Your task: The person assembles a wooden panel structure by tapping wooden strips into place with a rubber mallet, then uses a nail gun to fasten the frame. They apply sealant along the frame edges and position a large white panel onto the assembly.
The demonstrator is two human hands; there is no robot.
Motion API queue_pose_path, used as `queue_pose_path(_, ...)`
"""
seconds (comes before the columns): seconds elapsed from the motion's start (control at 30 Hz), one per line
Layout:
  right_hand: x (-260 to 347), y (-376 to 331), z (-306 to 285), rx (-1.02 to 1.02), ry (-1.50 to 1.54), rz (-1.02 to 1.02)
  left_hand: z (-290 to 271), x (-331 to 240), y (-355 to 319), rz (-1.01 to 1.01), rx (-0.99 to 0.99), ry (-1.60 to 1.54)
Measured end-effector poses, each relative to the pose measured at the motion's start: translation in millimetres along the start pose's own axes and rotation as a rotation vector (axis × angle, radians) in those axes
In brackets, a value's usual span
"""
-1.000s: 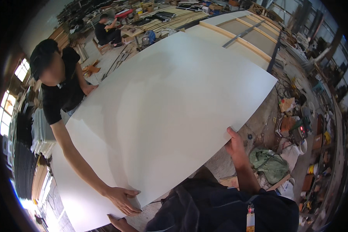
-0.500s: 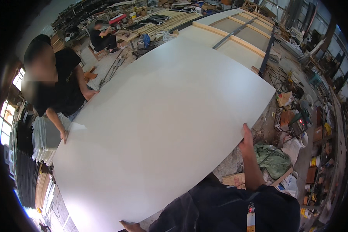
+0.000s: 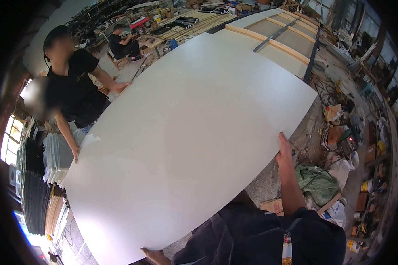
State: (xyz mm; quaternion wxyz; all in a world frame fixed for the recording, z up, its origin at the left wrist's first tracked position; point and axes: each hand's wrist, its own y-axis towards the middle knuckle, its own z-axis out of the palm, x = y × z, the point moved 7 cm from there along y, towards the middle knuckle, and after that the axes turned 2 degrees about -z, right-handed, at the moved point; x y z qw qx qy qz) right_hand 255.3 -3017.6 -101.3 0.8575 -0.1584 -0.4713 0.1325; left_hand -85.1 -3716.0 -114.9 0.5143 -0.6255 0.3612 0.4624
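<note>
1. Gripping is seen at both near edges of the large white panel (image 3: 194, 132): the right hand (image 3: 284, 149) is curled over the right edge, thumb on top; the left hand (image 3: 154, 255) is at the bottom corner, mostly hidden, so its grasp cannot be told.
2. The panel is held flat between the wearer and a co-worker (image 3: 73, 84), whose two hands are laid on the far-left edge.
3. Step judged: mid-carry of the sheet by two people.
4. Next move calls for level, matched handling at both ends, and clearance from the floor clutter (image 3: 340, 137) at right.
5. Timber-framed panels (image 3: 278, 35) lie beyond; a seated person (image 3: 121, 42) is farther back.
</note>
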Motion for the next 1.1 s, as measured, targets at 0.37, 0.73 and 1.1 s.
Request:
queue_pose_path(0.37,-24,67,7,-0.004,-0.033,0.032,14,3,-13,0.068,0.004,0.107)
queue_pose_path(0.73,-23,93,1,0.012,0.001,0.066,29,19,-9,0.068,0.041,0.133)
queue_pose_path(1.1,-32,98,14,0.017,0.047,0.085,-6,56,48,-0.170,0.048,-0.237)
